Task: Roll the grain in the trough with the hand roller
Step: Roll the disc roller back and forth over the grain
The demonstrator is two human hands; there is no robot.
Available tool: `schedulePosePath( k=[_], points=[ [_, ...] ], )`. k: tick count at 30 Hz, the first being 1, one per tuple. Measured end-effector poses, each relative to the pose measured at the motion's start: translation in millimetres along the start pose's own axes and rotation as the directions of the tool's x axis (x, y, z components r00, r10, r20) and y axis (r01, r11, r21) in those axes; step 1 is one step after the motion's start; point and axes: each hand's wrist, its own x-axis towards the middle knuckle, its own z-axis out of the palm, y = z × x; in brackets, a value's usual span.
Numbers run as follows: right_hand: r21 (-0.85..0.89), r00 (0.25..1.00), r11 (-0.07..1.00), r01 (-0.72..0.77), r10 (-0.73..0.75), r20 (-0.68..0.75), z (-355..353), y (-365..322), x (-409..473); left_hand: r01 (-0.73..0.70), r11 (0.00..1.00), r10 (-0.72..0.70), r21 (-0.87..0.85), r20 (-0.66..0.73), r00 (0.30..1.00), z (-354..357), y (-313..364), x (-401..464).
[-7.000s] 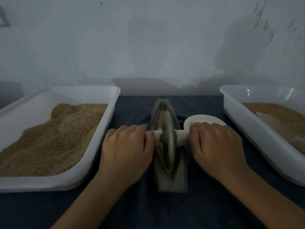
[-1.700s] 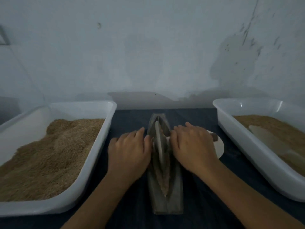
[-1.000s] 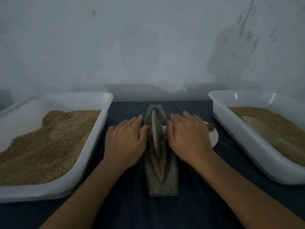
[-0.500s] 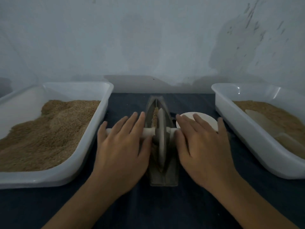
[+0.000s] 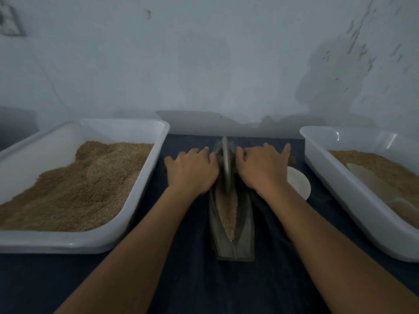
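A narrow grey trough (image 5: 245, 234) lies lengthwise on the dark cloth, with a strip of brown grain (image 5: 228, 214) along its groove. The roller's grey disc (image 5: 225, 164) stands upright in the trough's far end. My left hand (image 5: 190, 173) presses down on the axle left of the disc. My right hand (image 5: 260, 171) presses down on the other side. Both hands reach forward, palms down, and cover the axle completely.
On the left, a white tray (image 5: 140, 196) holds a heap of brown grain. The white tray (image 5: 340, 196) on the right holds grain and a pale scoop (image 5: 362, 177). A small white round dish (image 5: 299, 184) sits just right of my right wrist. A wall stands close behind.
Both hands have pushed the roller from the middle of the trough to its far end. The grain in the near half now shows, and the axle is hidden under my hands.
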Motion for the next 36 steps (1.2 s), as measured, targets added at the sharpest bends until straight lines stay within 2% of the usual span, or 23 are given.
schedulePosePath(
  k=[5, 7, 10, 14, 17, 19, 23, 25, 28, 30, 32, 36],
  points=[
    [0.082, 0.985, 0.984, 0.157, -0.15, -0.079, -12.4, 27.0, -97.7, -0.151, 0.986, 0.164, 0.073, -0.227, 0.96, -3.6, -14.3, -95.8],
    [0.077, 0.981, 0.981, 0.178, -0.171, -0.093, -15.6, 31.6, -115.6, -0.183, 0.98, 0.199, 0.084, -0.269, 0.942, -2.0, -15.1, -113.5],
    [0.095, 0.992, 0.987, 0.128, -0.128, 0.0, -15.4, 27.6, -101.4, -0.167, 0.984, 0.177, 0.064, -0.209, 0.962, -3.0, -10.6, -96.3],
    [0.153, 0.995, 0.988, 0.036, -0.049, 0.085, -4.4, 15.8, -28.9, -0.103, 0.995, 0.104, 0.014, -0.094, 0.99, 2.6, -0.5, -18.6],
    [0.082, 0.992, 0.994, -0.067, 0.058, 0.111, -1.9, 3.8, 17.1, 0.021, 1.0, -0.02, 0.02, -0.033, 0.999, 5.2, 7.8, 28.5],
    [0.05, 0.986, 0.993, -0.108, 0.1, 0.132, -1.9, 0.5, 24.3, 0.043, 0.997, -0.041, 0.07, -0.03, 0.999, 4.5, 12.0, 33.6],
    [0.178, 0.995, 0.984, 0.032, -0.048, 0.087, -4.2, 16.0, -26.5, -0.063, 0.996, 0.068, 0.057, -0.087, 0.994, 0.0, 5.7, -18.5],
    [0.222, 0.991, 0.966, 0.134, -0.131, -0.027, -7.6, 27.3, -73.4, -0.119, 0.993, 0.12, 0.019, -0.138, 0.983, -3.2, -3.6, -64.6],
    [0.191, 0.963, 0.95, 0.245, -0.216, -0.162, -19.1, 34.5, -120.4, -0.199, 0.98, 0.194, 0.007, -0.264, 0.945, -8.4, -17.9, -111.5],
    [0.19, 0.963, 0.948, 0.254, -0.23, -0.143, -19.3, 36.4, -122.2, -0.219, 0.976, 0.212, 0.005, -0.266, 0.94, -8.7, -19.7, -111.0],
    [0.195, 0.976, 0.957, 0.216, -0.207, -0.066, -17.3, 33.9, -105.0, -0.202, 0.979, 0.2, 0.007, -0.185, 0.962, -8.1, -12.5, -89.6],
    [0.141, 0.991, 0.983, 0.118, -0.125, 0.041, -1.1, 20.9, -26.6, -0.084, 0.996, 0.084, 0.001, -0.13, 0.988, 8.2, -2.0, -11.4]
  ],
)
